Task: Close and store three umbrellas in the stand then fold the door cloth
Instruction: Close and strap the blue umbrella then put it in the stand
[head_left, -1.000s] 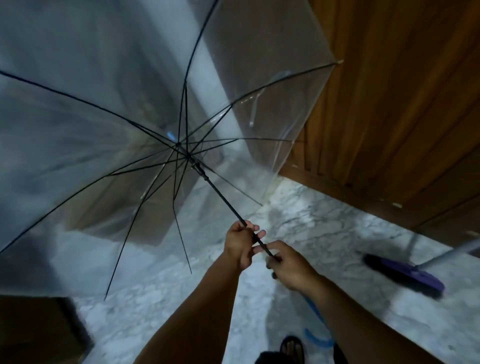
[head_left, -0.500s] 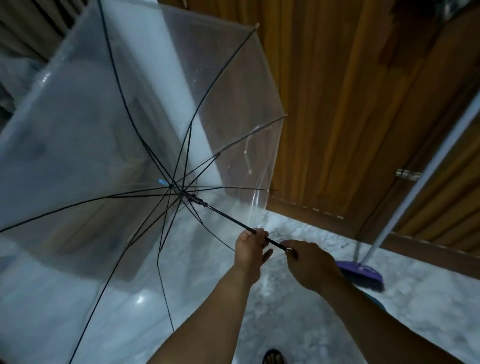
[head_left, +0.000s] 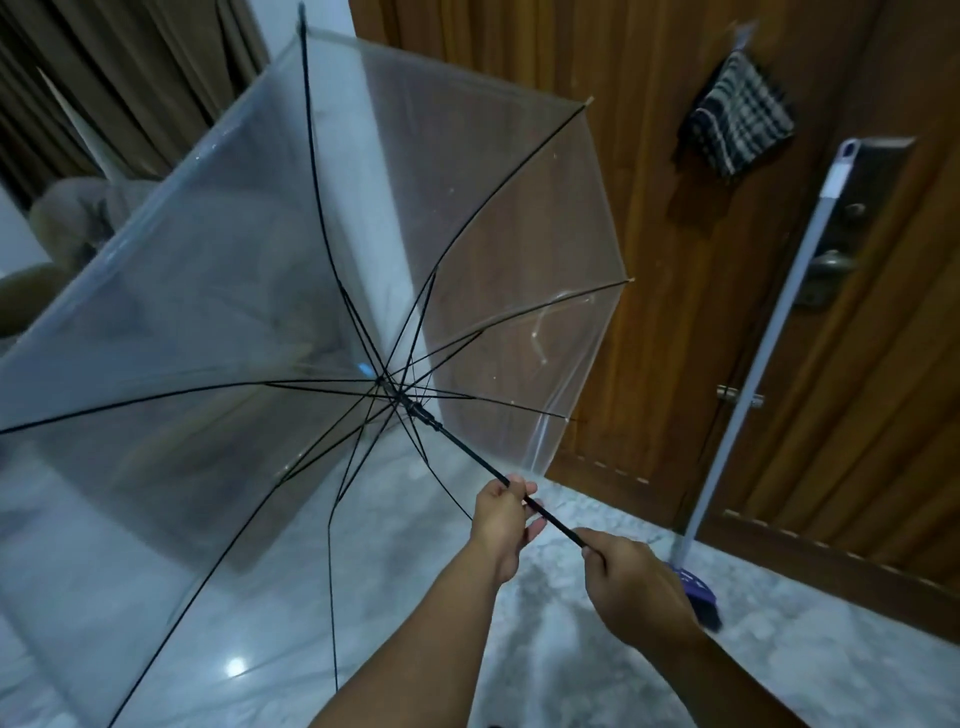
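Note:
A clear umbrella (head_left: 218, 291) with black ribs stands fully open in front of me, its canopy tilted up and to the left. Its thin black shaft (head_left: 467, 452) runs down to my hands. My left hand (head_left: 506, 512) grips the shaft higher up. My right hand (head_left: 628, 577) grips the lower end, and the handle is hidden inside it. A dark checked cloth (head_left: 737, 122) hangs on the wooden door (head_left: 649, 260) at the upper right. No umbrella stand is in view.
A broom with a pale handle (head_left: 753, 353) and purple head (head_left: 693, 587) leans against the door at the right. The door lever (head_left: 831, 262) is beside it. Brown curtains (head_left: 104, 78) hang at the upper left. The floor (head_left: 571, 649) is pale marble.
The view has swung upward, bringing the hanging cloth and door lever into sight. The open umbrella has been raised and tilted up. Both hands keep their hold on the shaft.

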